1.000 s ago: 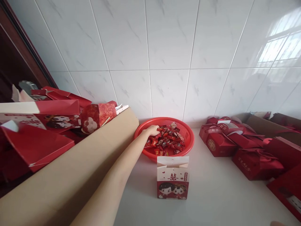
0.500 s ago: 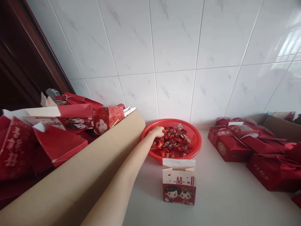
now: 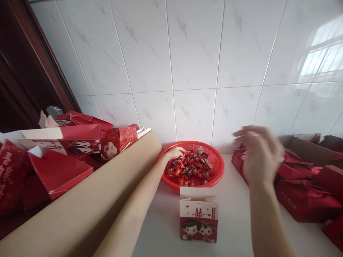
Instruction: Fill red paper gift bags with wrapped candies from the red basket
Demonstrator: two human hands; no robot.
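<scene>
Head view: just below the centre of the frame, the left hand [image 3: 175, 152] reaches into a red plastic basket [image 3: 222, 167] and touches the wrapped candies [image 3: 197, 166] heaped inside. Its fingers curl down among the wrappers, and I cannot tell whether they pinch one. The right hand [image 3: 259, 151], blurred, is raised at centre right with its fingers loosely extended and apart, nothing visible in its grasp; red ribboned gift boxes [image 3: 302, 200] fill the area behind and beside it, at the lower right. At lower centre, a red-and-white paper candy box [image 3: 198, 226] printed with two cartoon figures stands upright on the pale bench [image 3: 233, 217], top flaps raised, just in front of the basket. Across the lower left, a cardboard carton [image 3: 93, 189] holds red cartons and bags [image 3: 80, 144], its near wall running alongside the left forearm. Marbled white tiles [image 3: 193, 53] cover the upper frame.
</scene>
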